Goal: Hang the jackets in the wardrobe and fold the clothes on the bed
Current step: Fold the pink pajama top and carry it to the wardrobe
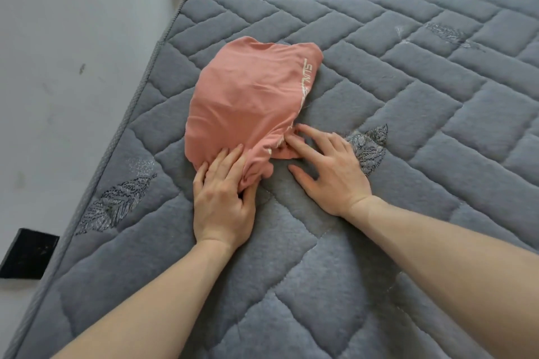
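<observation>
Operator: Report the garment's position and the state of both hands.

Inspector: The pink garment [250, 99] lay in a rounded bundle on the bare mattress [379, 131] of the bed, toward its far left corner. White lettering ran along the garment's right edge. The left hand [223, 201] lay palm down on the near edge of the bundle, fingers straight and close together on the fabric, thumb tucked against the bunched cloth below it. The right hand [329, 165] lay flat with fingers spread; its fingertips touched the garment's near right corner, and its palm and thumb rested on the mattress.

Operator: Containers?

Inspector: None were in view.

Operator: Describe the supporting area and the room.

Inspector: The mattress was grey and quilted in a brick-like stitched pattern, with embroidered leaf motifs, one [116, 204] near the left edge and one [369, 146] just beside the right hand. Corded piping ran along its border. A pale wall [73, 52] stood to the left and behind.

Operator: Other items or obstructions?

Inspector: A dark flat object [27, 253] stood low against the left wall, beside the mattress; it was possibly a panel, though the view was too poor to confirm. Nothing lay between the hands and the garment.
</observation>
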The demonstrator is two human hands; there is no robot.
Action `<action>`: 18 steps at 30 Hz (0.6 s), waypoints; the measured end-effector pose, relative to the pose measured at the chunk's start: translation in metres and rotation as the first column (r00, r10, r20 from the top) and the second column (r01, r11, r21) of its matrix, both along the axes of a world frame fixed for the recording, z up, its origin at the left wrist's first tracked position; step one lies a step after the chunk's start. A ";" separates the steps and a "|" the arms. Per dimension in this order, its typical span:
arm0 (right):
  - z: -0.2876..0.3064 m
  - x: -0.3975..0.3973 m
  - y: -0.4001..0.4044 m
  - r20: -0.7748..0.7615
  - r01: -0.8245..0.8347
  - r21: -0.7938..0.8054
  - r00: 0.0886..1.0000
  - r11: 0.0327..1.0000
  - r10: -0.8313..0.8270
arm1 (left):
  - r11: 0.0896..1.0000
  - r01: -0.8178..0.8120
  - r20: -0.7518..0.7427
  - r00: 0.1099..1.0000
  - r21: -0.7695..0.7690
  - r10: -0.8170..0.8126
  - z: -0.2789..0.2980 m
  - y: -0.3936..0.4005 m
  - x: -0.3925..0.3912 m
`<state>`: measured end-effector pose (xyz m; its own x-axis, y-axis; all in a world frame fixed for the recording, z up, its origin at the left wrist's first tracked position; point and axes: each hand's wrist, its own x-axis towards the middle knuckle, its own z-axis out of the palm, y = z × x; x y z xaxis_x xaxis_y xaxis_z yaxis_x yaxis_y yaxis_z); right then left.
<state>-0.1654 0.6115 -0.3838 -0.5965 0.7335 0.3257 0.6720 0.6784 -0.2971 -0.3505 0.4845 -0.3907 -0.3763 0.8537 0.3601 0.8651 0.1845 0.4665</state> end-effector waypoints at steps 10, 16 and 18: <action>0.000 0.007 -0.082 -0.185 0.095 -0.156 0.975 0.983 -0.123 | 0.995 0.094 -0.138 0.986 0.023 -0.090 0.008 -0.029 0.022; 0.000 0.053 -0.171 -0.070 0.124 -0.257 0.987 0.958 -0.147 | 0.996 -0.080 0.270 0.959 -0.049 0.090 0.021 -0.121 0.072; 0.005 0.070 -0.205 -0.087 0.131 -0.351 0.981 0.927 -0.172 | 0.970 -0.159 0.383 0.897 -0.186 0.220 0.035 -0.149 0.084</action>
